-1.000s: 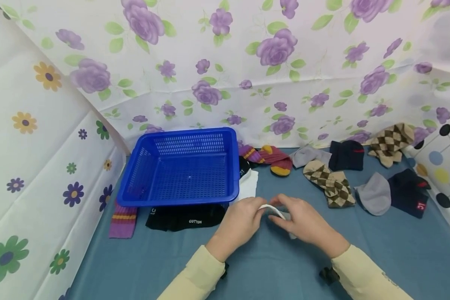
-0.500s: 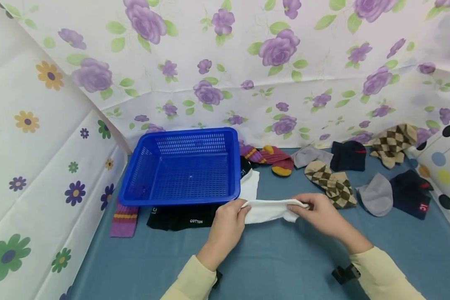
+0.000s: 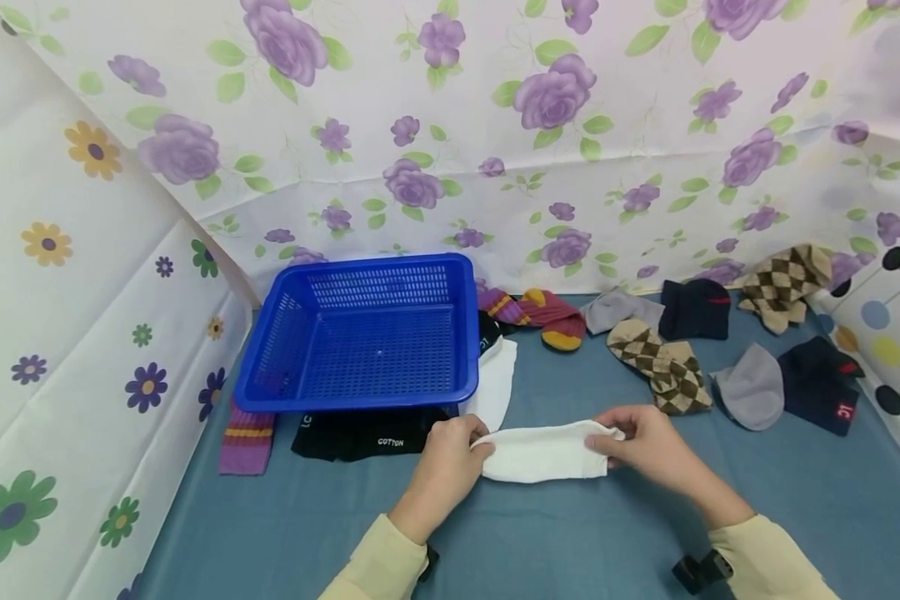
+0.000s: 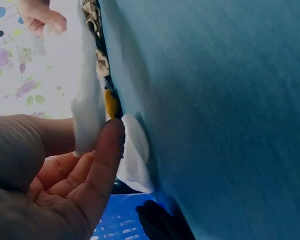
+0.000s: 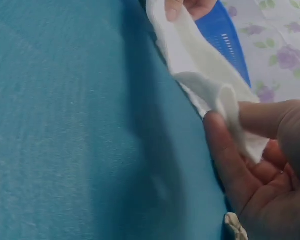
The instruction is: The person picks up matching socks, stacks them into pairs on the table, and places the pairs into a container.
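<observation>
A white sock is stretched level between both hands, in front of the blue basket. My left hand pinches its left end between thumb and fingers. At the other end, my right hand pinches the opening. In the right wrist view the sock is folded over near the right thumb, and the left wrist view shows its edge between thumb and forefinger. Another white sock lies on the cloth just beyond, partly hidden by the basket.
The blue plastic basket stands at left, over part of a black sock and a purple striped sock. Maroon, grey, argyle and navy socks lie along the back and right.
The hands have moved apart and drawn the white sock from a bunched curve into a flat, straight strip. Over the last half second it has come slightly nearer and turned its broad side up.
</observation>
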{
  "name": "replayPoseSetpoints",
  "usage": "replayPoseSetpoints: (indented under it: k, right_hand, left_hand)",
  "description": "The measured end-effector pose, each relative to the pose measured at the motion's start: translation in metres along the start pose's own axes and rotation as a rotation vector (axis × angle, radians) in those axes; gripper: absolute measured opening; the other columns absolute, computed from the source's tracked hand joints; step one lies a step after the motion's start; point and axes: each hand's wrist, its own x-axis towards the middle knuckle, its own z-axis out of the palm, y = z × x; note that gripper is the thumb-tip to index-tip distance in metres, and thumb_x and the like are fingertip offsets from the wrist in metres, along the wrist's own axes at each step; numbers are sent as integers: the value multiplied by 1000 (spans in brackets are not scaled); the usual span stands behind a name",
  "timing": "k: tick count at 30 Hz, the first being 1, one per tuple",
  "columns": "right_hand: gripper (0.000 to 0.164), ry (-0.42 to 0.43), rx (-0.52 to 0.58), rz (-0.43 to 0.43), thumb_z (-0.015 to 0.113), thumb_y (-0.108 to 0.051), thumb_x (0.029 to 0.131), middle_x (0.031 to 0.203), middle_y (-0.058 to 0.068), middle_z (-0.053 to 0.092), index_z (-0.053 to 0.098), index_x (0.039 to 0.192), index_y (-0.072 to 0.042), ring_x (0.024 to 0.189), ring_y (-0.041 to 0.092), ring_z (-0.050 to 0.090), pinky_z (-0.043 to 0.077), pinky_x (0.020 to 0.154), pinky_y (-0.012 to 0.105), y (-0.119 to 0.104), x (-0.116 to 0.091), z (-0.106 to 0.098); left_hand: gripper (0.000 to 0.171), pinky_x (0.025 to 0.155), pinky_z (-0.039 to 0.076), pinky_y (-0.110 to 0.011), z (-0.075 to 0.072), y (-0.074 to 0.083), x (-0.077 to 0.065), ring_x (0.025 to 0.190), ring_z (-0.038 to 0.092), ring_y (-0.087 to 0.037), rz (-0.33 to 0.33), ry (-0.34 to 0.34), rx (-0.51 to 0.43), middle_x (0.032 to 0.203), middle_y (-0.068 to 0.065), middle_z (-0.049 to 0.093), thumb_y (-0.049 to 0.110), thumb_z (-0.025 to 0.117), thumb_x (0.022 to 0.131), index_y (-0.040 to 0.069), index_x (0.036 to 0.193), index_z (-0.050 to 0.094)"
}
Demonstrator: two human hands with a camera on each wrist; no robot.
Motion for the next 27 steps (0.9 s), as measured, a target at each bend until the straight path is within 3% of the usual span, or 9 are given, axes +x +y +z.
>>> replayPoseSetpoints:
  k: [8, 13, 17, 20, 24, 27]
  right_hand:
    - [31, 29, -87, 78, 78, -25, 75, 95, 9, 66, 68, 98, -7, 70, 14, 64, 55, 57, 25, 5, 4, 9]
    - [32, 80, -259, 79, 79, -30, 74, 91, 3, 66, 68, 99, -13, 71, 12, 57, 49, 59, 27, 6, 4, 14]
    - [44, 166, -432, 16, 77, -38, 74, 96, 4, 67, 66, 109, -14, 79, 16, 58, 47, 63, 32, 1, 0, 12]
    - [50, 244, -524, -60, 76, -37, 76, 110, 9, 65, 62, 118, -14, 97, 25, 61, 50, 75, 43, -8, -5, 13]
    - [43, 249, -594, -207, 77, -27, 76, 119, 6, 61, 63, 116, -17, 115, 28, 54, 47, 90, 49, -18, -9, 21]
    - [37, 182, -652, -316, 78, -21, 75, 116, -2, 62, 65, 110, -22, 112, 20, 56, 49, 90, 43, -19, -9, 29]
  left_hand:
    - [18, 50, 39, -23, 5, -9, 2, 55, 49, -9, -40, -16, 90, 64, 2, 56, 18, 76, 76, 11, 72, 59]
    - [24, 50, 37, -24, 7, -12, 1, 53, 46, -10, -63, -6, 137, 61, 3, 53, 25, 78, 74, 11, 72, 58]
    - [26, 50, 38, -25, 4, -7, -1, 54, 49, -9, -5, 55, 228, 64, 3, 57, 32, 78, 74, 13, 76, 61]
    - [20, 54, 44, -26, 2, -1, -2, 61, 55, -10, 91, 96, 285, 73, 2, 62, 29, 77, 76, 13, 81, 65]
    - [17, 66, 51, -25, 2, 8, -3, 75, 62, -12, 195, 3, 292, 84, 1, 64, 20, 75, 79, 13, 94, 68]
    - [25, 69, 52, -25, 6, 10, -2, 78, 62, -12, 227, -106, 325, 86, 0, 63, 21, 75, 79, 12, 100, 69]
